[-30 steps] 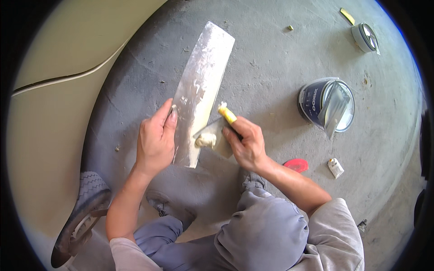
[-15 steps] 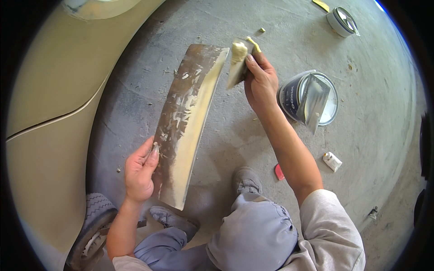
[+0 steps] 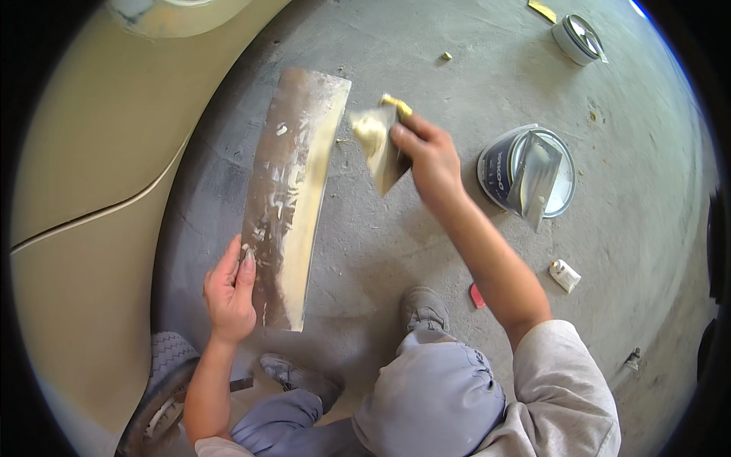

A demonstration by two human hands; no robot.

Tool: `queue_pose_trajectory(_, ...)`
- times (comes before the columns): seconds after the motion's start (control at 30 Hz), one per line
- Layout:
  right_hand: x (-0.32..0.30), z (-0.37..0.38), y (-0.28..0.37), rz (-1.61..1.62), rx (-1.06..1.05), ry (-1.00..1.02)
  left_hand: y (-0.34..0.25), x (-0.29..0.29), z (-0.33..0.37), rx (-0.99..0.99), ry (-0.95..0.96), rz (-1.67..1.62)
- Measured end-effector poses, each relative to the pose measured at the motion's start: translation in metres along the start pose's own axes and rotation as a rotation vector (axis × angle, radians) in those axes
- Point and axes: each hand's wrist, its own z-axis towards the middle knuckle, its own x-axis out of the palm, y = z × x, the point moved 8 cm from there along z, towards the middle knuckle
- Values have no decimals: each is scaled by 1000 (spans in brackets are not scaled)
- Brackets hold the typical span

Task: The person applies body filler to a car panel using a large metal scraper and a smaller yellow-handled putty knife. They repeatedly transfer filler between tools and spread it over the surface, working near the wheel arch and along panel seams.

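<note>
My left hand (image 3: 231,297) grips a long, flat board (image 3: 266,190) by the lower part of its left edge, thumb on top. The board is brown and scuffed with pale smears, and a band of cream-yellow putty (image 3: 316,183) runs down its right side. In my right hand (image 3: 435,164) is a thin putty spreader (image 3: 391,160), pinched between thumb and fingers. A lump of pale putty (image 3: 371,131) sits on the spreader's face, with brighter yellow along its top edge. The spreader is slightly blurred and stands apart from the board, to its right.
Right of my forearm stands a putty tub (image 3: 495,171) with a metal spreader (image 3: 537,179) across its top. A smaller can (image 3: 572,42) is farther off. On the concrete lie a white tube (image 3: 564,276) and a red piece (image 3: 477,295). A beige car body (image 3: 84,152) borders the left.
The board has swung left and stands more upright in view. My right hand has come left and nearer with the spreader. Both hands keep their hold.
</note>
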Motion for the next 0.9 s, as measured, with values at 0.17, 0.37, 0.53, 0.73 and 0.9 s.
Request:
queue_pose_trajectory(0.17, -2, 25, -4, -175, -9, 9, -13, 0, -1, 59, 25, 85)
queue_pose_trajectory(0.37, 85, -136, 10, -269, -547, 479, 17, 12, 14, -92, 41, -285)
queue_pose_trajectory(0.53, 26, -54, -29, 301, 15, 154, 42, 37, -5, -430, 227, -813)
queue_pose_trajectory(0.73, 10, 23, 22, 598, -302, -89, 16, 105, -48, -576, 464, -1225)
queue_pose_trajectory(0.9, 94, -118, 23, 170, -318, 355, 67, 114, 7, -527, 10, -990)
